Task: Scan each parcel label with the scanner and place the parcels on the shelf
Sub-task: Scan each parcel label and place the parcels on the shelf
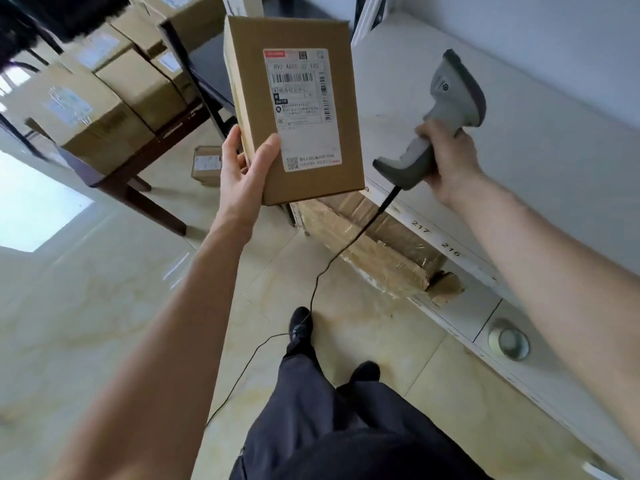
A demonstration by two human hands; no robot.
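Observation:
My left hand (244, 168) grips a brown cardboard parcel (249, 81) by its lower left corner and holds it upright at chest height. Its white label (302, 109) with barcodes faces me. My right hand (446, 157) grips the handle of a grey scanner (450, 98), held to the right of the parcel with its head up. A black cable (332, 261) hangs from the scanner's base to the floor. The white shelf (519, 150) lies along the right, its edge numbered 217 and 216.
Several labelled parcels (104, 98) are stacked on a dark wooden table (138, 174) at the left. A small box (207, 164) sits on the floor under it. A taped, torn carton (381, 247) lies below the shelf. A tape roll (509, 339) rests on the shelf.

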